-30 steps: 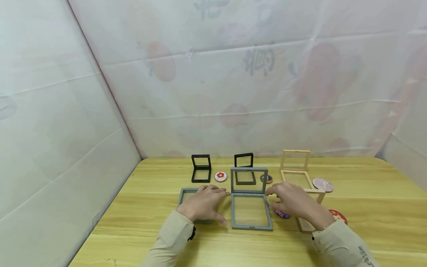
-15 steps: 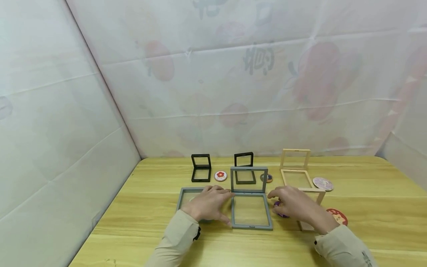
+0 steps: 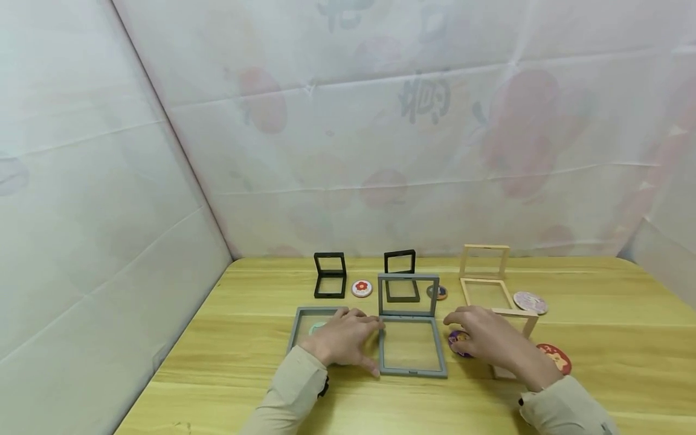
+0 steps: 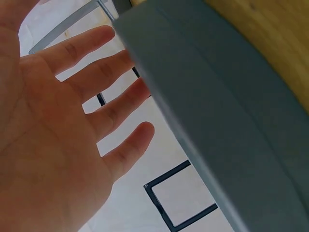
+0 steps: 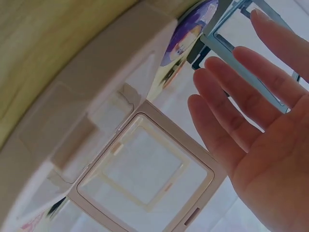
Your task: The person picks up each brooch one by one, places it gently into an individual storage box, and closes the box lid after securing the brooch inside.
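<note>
A grey hinged display frame [image 3: 413, 373] stands at the middle of the table, lower half flat, upper half upright. My left hand [image 3: 345, 338] is at its left edge, thumb and fingers spread; contact cannot be told. Beneath that hand lies a second grey frame [image 3: 295, 329], partly covered, with a mint-green round piece [image 3: 316, 327] showing in it. My right hand [image 3: 486, 338] hovers right of the middle frame, holding nothing, above a purple round badge [image 3: 458, 343]. In the wrist views, the left fingers [image 4: 113, 113] and right fingers [image 5: 227, 104] are spread and nearly straight.
Two small black frames [image 3: 330, 296] [image 3: 399, 252] stand open at the back, near a flower badge [image 3: 361, 288] and a dark badge [image 3: 437, 292]. Rightward are two beige frames [image 3: 486, 246] [image 3: 530, 326], a lilac badge [image 3: 530, 302] and a red badge [image 3: 554, 358]. Fabric walls enclose the table.
My left hand has moved right to the middle frame's edge, uncovering the mint-green piece. My right hand has shifted slightly right, away from that frame, showing more of the purple badge.
</note>
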`<state>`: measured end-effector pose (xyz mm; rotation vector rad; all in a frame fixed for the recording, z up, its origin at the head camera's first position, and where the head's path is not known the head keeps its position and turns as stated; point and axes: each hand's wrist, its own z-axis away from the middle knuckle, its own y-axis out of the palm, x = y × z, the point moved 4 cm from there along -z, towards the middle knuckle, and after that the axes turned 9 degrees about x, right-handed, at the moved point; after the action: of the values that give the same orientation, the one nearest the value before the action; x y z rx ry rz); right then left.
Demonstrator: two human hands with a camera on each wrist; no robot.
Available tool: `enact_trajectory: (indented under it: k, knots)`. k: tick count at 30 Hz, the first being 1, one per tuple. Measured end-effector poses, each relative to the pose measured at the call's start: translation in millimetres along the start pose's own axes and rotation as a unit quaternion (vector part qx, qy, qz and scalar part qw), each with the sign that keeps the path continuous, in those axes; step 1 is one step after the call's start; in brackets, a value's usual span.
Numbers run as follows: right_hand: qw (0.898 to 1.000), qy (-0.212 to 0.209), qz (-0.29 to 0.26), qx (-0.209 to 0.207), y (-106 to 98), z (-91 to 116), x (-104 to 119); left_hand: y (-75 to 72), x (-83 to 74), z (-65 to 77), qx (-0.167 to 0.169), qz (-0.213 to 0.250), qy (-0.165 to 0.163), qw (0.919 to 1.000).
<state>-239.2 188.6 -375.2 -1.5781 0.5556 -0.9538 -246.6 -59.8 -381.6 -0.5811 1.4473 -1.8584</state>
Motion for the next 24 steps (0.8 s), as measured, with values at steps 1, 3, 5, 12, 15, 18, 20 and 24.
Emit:
enact_trajectory:
  k: [1, 3, 5, 12, 15, 18, 20, 24]
  knots:
    - [1.000, -0.002, 0.002, 0.000, 0.6, 0.4, 0.3, 0.7, -0.3, 0.2, 0.001, 0.000, -0.002, 1.0000]
    - [1.000, -0.007, 0.008, 0.002, 2.3, 0.9, 1.1, 1.9, -0.8, 0.6, 0.001, -0.002, -0.005, 1.0000]
    - [1.000, -0.010, 0.016, 0.002, 4.4, 1.2, 2.1, 2.7, -1.1, 0.7, 0.001, -0.003, -0.008, 1.0000]
    - [0.999, -0.008, 0.047, 0.000, 9.0, 2.3, 3.3, 4.1, -2.6, 0.1, 0.002, -0.003, 0.002, 1.0000]
    - [0.999, -0.004, 0.051, 0.006, 9.9, 2.0, 4.1, 5.1, -2.2, 1.1, 0.004, 0.001, -0.002, 1.0000]
    - [0.999, 0.005, 0.047, 0.020, 11.1, 1.7, 4.2, 5.7, -2.2, 1.5, 0.005, 0.006, -0.005, 1.0000]
    - [0.998, 0.009, 0.048, 0.028, 11.8, 1.4, 3.3, 5.8, -2.7, 1.1, 0.008, 0.012, -0.005, 0.9999]
    - [0.998, 0.014, 0.045, 0.038, 12.4, 1.4, 1.0, 5.8, -3.1, -0.4, 0.014, 0.028, -0.006, 0.9995]
